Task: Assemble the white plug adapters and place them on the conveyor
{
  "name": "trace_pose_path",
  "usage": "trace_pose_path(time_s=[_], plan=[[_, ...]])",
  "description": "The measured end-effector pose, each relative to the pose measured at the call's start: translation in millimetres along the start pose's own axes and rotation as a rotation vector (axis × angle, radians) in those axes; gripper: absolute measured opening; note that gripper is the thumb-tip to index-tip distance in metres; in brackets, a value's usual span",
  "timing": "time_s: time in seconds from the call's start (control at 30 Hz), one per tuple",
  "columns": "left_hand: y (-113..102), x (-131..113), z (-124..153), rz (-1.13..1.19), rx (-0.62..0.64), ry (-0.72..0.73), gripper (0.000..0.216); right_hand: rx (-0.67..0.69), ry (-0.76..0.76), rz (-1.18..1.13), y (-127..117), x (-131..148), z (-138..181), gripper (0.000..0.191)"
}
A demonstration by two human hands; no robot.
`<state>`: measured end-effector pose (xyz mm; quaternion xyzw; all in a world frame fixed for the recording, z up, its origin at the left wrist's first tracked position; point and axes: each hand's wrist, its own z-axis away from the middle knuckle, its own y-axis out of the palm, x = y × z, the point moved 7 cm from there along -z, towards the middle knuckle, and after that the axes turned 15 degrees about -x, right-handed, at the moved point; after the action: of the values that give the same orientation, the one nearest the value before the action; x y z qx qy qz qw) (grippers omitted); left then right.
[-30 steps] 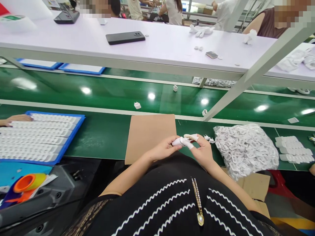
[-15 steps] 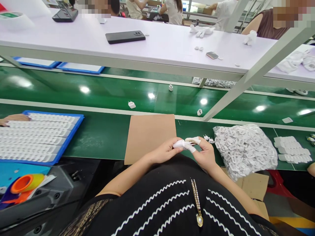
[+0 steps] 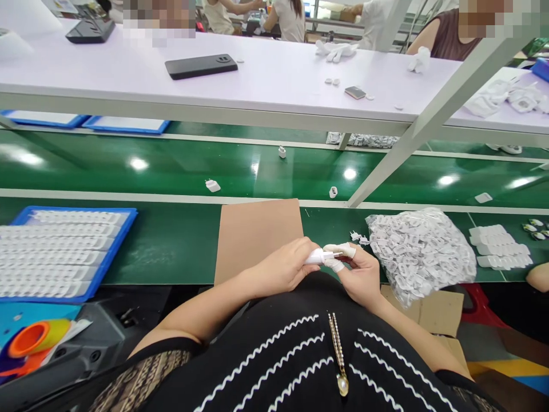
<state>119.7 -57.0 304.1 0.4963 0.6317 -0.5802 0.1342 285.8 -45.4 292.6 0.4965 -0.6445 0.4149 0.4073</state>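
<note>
Close to my body, my left hand [image 3: 283,266] and my right hand [image 3: 360,274] meet over the near edge of the green bench. Both pinch a small white plastic part [image 3: 316,256] between them. White finger cots cover the thumb and forefinger of my right hand. A brown cardboard sheet [image 3: 257,232] lies just beyond my left hand. A clear bag of small white parts [image 3: 418,252] sits to the right of my right hand, with a few loose white pieces [image 3: 357,237] beside it.
A blue tray [image 3: 122,243] with rows of white parts lies at the left. White chargers [image 3: 212,185] ride the green conveyor belt [image 3: 128,166]. A black phone [image 3: 201,66] rests on the white shelf [image 3: 266,80] above. Stacked white parts [image 3: 500,252] sit far right. Other people work beyond.
My hands stay together on the white part, shifting slightly. The chargers on the belt have drifted left. The other person's hand at the blue tray's left edge is gone from view.
</note>
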Motion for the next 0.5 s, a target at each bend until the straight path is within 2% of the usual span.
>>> trace_pose_path(time_s=[0.2,0.3,0.4,0.5], plan=[[-1.9,-11.5,-5.4,-0.042,0.008,0.075,0.021,-0.048,-0.011,-0.012,-4.1,6.6,4.6,0.014],[3.8,-0.4,-9.4,0.036,-0.015,0.051,0.023,-0.041,0.045,-0.043,-3.1,-7.2,0.0,0.017],[32.5,47.0,-7.9,0.179,-0.025,-0.128,0.027,0.023,0.186,-0.011,5.2,-56.0,-2.0,0.025],[85.9,118.2,5.8,0.315,0.076,-0.405,0.033,0.162,0.377,0.136,20.7,-132.3,11.6,0.027]])
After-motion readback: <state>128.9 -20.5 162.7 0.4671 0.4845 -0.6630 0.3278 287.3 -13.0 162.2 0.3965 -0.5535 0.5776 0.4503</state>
